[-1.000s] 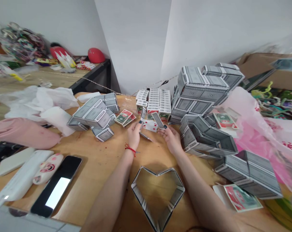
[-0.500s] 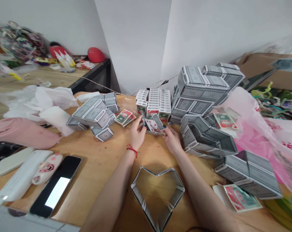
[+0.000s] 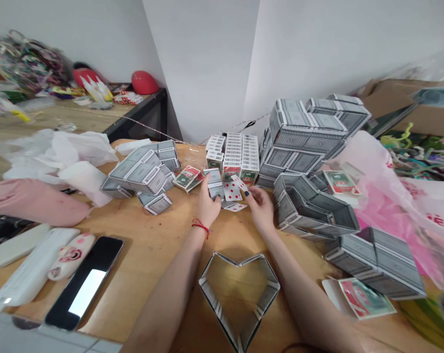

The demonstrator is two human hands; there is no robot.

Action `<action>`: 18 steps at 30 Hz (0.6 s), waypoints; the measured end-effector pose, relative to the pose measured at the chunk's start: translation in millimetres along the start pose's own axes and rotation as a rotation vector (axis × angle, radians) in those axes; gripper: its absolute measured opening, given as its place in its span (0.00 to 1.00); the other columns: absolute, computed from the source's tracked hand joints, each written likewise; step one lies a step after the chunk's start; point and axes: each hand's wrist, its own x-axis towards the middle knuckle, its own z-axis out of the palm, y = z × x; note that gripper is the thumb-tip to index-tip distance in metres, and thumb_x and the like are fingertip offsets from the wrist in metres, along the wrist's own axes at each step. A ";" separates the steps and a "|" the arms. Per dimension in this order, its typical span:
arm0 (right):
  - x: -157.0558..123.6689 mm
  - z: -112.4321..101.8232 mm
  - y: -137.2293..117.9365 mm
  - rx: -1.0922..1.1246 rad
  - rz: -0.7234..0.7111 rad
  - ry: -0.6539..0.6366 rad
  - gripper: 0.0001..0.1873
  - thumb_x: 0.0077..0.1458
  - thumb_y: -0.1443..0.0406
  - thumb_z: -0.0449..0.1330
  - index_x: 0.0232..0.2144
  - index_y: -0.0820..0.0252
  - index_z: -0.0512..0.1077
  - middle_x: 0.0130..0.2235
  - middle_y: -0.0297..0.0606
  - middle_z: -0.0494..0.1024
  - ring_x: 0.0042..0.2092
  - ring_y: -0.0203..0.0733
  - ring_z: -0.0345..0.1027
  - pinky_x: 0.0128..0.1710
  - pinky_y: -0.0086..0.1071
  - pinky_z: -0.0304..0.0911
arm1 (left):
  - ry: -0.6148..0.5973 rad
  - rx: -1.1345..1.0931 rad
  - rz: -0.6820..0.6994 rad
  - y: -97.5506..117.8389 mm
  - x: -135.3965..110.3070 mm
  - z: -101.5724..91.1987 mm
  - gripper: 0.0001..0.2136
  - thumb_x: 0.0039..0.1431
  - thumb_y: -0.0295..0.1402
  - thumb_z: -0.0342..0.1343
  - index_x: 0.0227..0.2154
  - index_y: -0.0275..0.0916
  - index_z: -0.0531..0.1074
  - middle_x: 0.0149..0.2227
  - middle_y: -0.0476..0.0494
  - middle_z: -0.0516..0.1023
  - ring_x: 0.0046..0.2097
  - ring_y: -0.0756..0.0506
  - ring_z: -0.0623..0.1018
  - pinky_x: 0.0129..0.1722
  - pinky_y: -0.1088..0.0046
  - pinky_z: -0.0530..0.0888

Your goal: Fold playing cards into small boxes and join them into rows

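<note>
My left hand (image 3: 209,203), with a red string at the wrist, is closed around grey-backed playing cards (image 3: 215,183). My right hand (image 3: 260,206) pinches a face-up diamond card (image 3: 239,183) between thumb and fingers. Between the hands a red diamond card (image 3: 232,191) faces up beside the grey backs, and another card (image 3: 235,207) lies low near the table surface. Nearer to me, between my forearms, stands a heart-shaped frame (image 3: 263,317) built from cards. Behind the hands are rows of card boxes (image 3: 234,153).
Stacked grey card blocks (image 3: 306,128) rise at the right, with an open card frame (image 3: 317,206) before them. More folded card blocks (image 3: 139,171) and a red-green card box (image 3: 187,178) lie left. A phone (image 3: 85,282) and white power bank (image 3: 38,267) rest at the front left.
The cards between my hands have come apart: the left hand's portion now shows its grey backs, while my right hand has drawn a card slightly up and to the right.
</note>
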 end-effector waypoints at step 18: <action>-16.1 2.0 -19.4 -0.395 -0.259 -0.298 0.24 0.45 0.58 0.59 0.46 0.58 0.64 0.44 0.43 0.69 0.42 0.43 0.65 0.43 0.39 0.62 | 0.312 -0.132 -0.021 6.0 -0.2 4.4 0.10 0.48 0.31 0.55 0.34 0.38 0.64 0.35 0.44 0.74 0.36 0.48 0.75 0.38 0.74 0.70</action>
